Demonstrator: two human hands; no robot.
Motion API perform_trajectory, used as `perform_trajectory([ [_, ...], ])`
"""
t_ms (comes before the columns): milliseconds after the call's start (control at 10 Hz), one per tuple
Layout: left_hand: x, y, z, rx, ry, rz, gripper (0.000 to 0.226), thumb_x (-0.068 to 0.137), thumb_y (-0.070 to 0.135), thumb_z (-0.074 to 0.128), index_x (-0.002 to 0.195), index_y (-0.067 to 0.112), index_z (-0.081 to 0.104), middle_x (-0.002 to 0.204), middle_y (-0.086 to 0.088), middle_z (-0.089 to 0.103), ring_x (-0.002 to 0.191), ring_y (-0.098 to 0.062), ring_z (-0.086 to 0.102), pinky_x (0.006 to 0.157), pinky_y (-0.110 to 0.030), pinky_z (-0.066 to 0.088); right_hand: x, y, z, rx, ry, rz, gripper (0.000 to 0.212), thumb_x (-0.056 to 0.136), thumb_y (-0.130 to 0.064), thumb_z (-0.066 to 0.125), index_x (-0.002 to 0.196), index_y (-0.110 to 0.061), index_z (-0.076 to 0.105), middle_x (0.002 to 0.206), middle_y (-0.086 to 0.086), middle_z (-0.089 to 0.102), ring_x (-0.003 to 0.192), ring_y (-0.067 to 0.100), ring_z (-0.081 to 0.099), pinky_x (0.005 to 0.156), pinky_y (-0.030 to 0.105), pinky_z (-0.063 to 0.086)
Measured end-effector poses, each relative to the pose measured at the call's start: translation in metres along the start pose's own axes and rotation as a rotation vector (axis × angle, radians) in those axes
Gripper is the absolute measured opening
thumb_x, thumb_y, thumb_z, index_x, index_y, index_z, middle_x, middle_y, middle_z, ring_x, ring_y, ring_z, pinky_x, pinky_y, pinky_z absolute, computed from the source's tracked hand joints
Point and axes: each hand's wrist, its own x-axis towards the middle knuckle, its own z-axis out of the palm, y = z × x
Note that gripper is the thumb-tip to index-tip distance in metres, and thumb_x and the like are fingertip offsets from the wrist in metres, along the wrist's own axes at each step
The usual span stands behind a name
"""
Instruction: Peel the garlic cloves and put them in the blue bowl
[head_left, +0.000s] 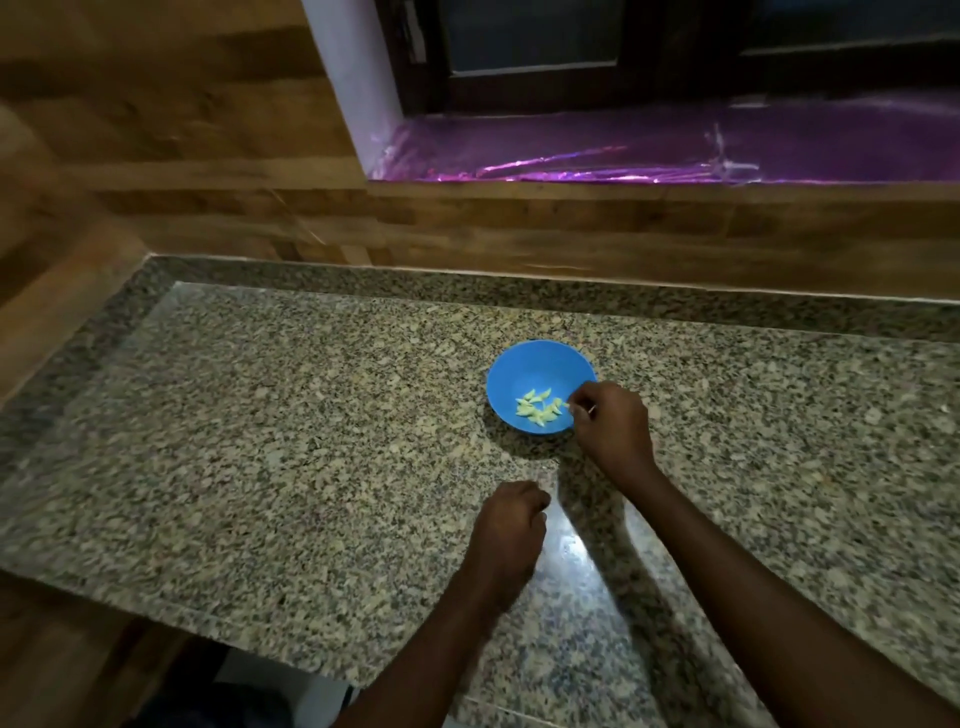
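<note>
Counter: speckled grey-beige granite counter (291, 441), polished, glare patch just right of the left hand; both forearms reach over it from the near edge.
Backdrop: wood-grain wall panels (156, 156) beyond the counter and off to the left of both hands; dark-framed window (623, 47) up beyond the right hand, its sill covered in shiny purple foil (571, 150).
Bowl: small round blue plastic bowl (540, 364), upright on the counter, straight ahead of the left hand and touching the fingers of the right hand at its right rim.
Garlic: pale yellow-green peeled garlic cloves (537, 408), a loose cluster on the bowl's floor, toward the near side, just left of the right hand's fingertips.
Right hand: right hand (613, 426) over the bowl's right rim, back of hand up, fingers curled, thumb and forefinger pressed together on a small pale bit at the tips; looks like a clove, too small to confirm.
Left hand: left hand (511, 525) nearer the body, well short of the bowl, low over the counter; contact with it can't be told. Fingers curled under into a loose fist, knuckles up. Whether anything is inside the fist: can't tell, the palm is hidden.
Peel scraps: hard to pick out against the granite pattern.
</note>
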Motion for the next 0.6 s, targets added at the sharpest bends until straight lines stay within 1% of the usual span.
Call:
perform_trajectory([
  [100, 0.0, -0.004, -0.012, -0.045, 0.05, -0.058, 0.035, 0.084, 0.018, 0.043, 0.098, 0.005, 0.071, 0.103, -0.011, 0.07, 0.102, -0.027, 0.058, 0.091, -0.04, 0.047, 0.022, -0.017, 0.01, -0.065, -0.072, 0.01, 0.016, 0.087, -0.015, 0.07, 0.101, -0.011, 0.077, 0.097, 0.009, 0.075, 0.092, 0.029, 0.07, 0.082, 0.038, 0.057],
  [200, -0.001, -0.011, -0.021, -0.09, 0.095, -0.097, 0.036, 0.091, 0.019, 0.047, 0.115, 0.013, 0.072, 0.115, -0.006, 0.071, 0.11, -0.022, 0.061, 0.092, -0.03, 0.045, 0.023, -0.022, 0.011, -0.126, -0.09, 0.026, 0.017, 0.091, -0.017, 0.065, 0.102, -0.01, 0.077, 0.094, 0.011, 0.076, 0.089, 0.03, 0.07, 0.077, 0.036, 0.056],
  [300, 0.0, -0.016, -0.033, -0.162, 0.158, -0.111, 0.026, 0.094, 0.017, 0.059, 0.117, 0.015, 0.072, 0.117, -0.003, 0.071, 0.109, -0.018, 0.064, 0.092, -0.027, 0.046, 0.007, -0.019, 0.003, -0.107, -0.031, 0.014, 0.015, 0.091, -0.019, 0.063, 0.089, -0.011, 0.075, 0.082, 0.009, 0.073, 0.076, 0.028, 0.068, 0.064, 0.032, 0.05],
  [400, 0.003, -0.011, -0.047, -0.194, 0.229, -0.064, 0.026, 0.092, 0.024, 0.06, 0.113, 0.016, 0.073, 0.11, 0.0, 0.073, 0.102, -0.016, 0.067, 0.087, -0.026, 0.05, -0.019, -0.013, -0.007, -0.094, 0.001, 0.007, 0.014, 0.091, -0.027, 0.064, 0.087, -0.016, 0.072, 0.078, 0.004, 0.071, 0.068, 0.022, 0.066, 0.057, 0.032, 0.052],
  [500, 0.004, 0.008, -0.066, -0.213, 0.284, 0.006, 0.024, 0.09, 0.026, 0.061, 0.108, 0.016, 0.073, 0.103, 0.002, 0.073, 0.095, -0.014, 0.067, 0.082, -0.028, 0.053, -0.044, -0.012, -0.021, -0.081, 0.006, 0.016, 0.018, 0.089, -0.033, 0.066, 0.086, -0.015, 0.069, 0.078, 0.002, 0.069, 0.067, 0.02, 0.064, 0.057, 0.034, 0.053],
  [600, 0.004, 0.03, -0.085, -0.244, 0.357, 0.075, 0.026, 0.088, 0.031, 0.061, 0.105, 0.016, 0.074, 0.097, 0.003, 0.073, 0.088, -0.012, 0.067, 0.078, -0.033, 0.056, -0.056, -0.017, -0.042, -0.031, 0.003, 0.021, 0.021, 0.089, -0.036, 0.068, 0.093, -0.015, 0.069, 0.083, 0.001, 0.069, 0.073, 0.02, 0.065, 0.058, 0.03, 0.047],
])
